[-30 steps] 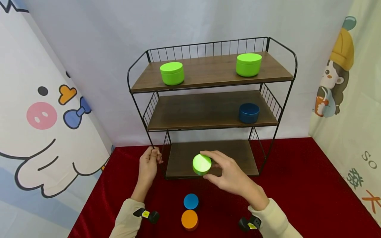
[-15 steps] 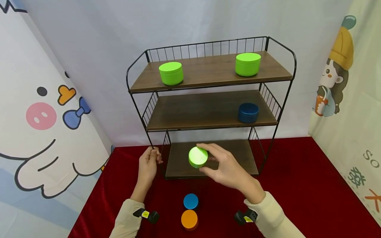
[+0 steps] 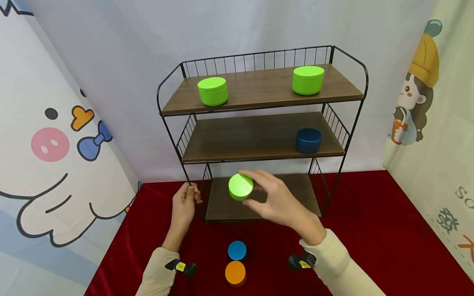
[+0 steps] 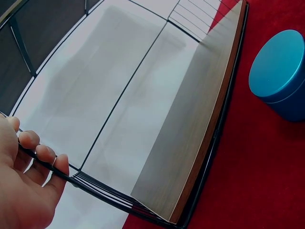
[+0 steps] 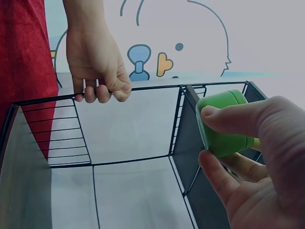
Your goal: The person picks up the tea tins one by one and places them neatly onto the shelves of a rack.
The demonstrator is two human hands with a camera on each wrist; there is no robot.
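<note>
A three-tier shelf rack [image 3: 255, 153] with wooden boards and a black wire frame stands in the middle. My left hand [image 3: 184, 205] grips its left front upright below the middle board; in the left wrist view the fingers [image 4: 45, 153] curl round the black bar. Between thumb and fingers, my right hand [image 3: 275, 199] holds a round green tin [image 3: 240, 187] in the air before the lowest board. Seen from the right wrist, that green tin [image 5: 223, 121] is tilted, level with the edge of a board. Its far side is hidden by the fingers.
Two green tins [image 3: 212, 91] [image 3: 308, 80] sit on the top board. A dark blue tin [image 3: 309, 140] is at the right of the middle board. A blue tin [image 3: 237, 250] and an orange tin [image 3: 235, 274] stand on the red cloth [image 3: 370, 230] in front.
My right hand has carried the green tin up and to the left, from low before the bottom board to a higher spot. The left hand keeps its grip on the upright.
</note>
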